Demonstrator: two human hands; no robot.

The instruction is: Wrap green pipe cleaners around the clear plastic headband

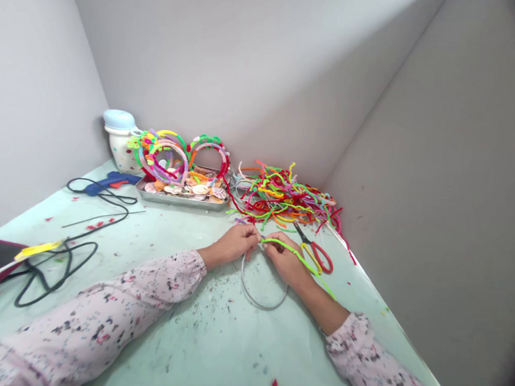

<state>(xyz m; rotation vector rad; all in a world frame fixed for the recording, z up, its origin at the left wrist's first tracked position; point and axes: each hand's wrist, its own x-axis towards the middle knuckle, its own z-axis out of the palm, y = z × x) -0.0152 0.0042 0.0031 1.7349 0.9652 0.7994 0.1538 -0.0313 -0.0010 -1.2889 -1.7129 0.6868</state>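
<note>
I've got my left hand (233, 244) with its grip pinching the grey headband (259, 303) to steady it. My right hand's (284, 258) grip pinches the green pipe cleaner (280, 241) against it, just left of the scissors (319, 255), probably for a tight wrap.

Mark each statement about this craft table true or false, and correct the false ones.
1. The right hand holds a green pipe cleaner. True.
2. The left hand pinches a grey headband. True.
3. The scissors lie left of the left hand. False: they lie just right of the right hand.
4. The blue glue gun sits in the metal tray. False: it lies on the table, left of the tray.
</note>
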